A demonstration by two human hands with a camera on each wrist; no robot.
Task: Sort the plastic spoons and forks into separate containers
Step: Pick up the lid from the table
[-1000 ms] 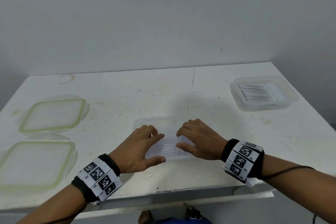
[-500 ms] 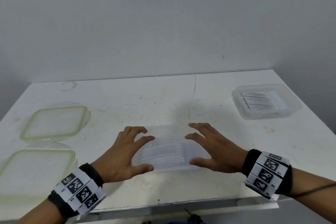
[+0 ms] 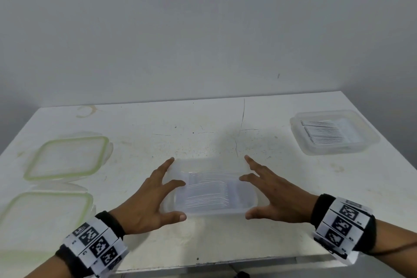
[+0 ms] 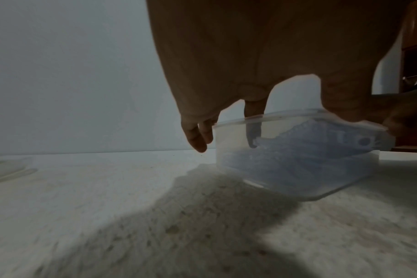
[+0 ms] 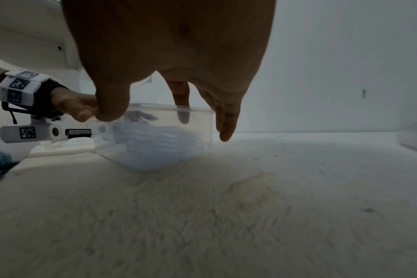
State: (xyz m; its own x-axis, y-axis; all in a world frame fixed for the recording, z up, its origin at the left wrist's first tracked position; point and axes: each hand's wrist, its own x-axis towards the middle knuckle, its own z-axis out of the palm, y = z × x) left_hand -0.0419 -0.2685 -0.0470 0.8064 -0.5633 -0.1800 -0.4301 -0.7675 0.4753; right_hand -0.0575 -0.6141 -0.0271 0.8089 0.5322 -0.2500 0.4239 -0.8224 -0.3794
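Left hand (image 3: 144, 201) and right hand (image 3: 277, 196), fingers spread straight, flank the near clear container (image 3: 214, 213) of plastic cutlery (image 3: 207, 189); thumbs touch its near corners; second filled container (image 3: 300, 142) far right.

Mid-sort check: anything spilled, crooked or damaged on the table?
Nothing is spilled. Only the table is marked: a thin dark crack runs from its far edge toward the centre container, and a brownish ring stain sits near the far-left corner.

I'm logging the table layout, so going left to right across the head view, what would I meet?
Near green-rimmed lid → left hand → clear container → right hand → second clear container.
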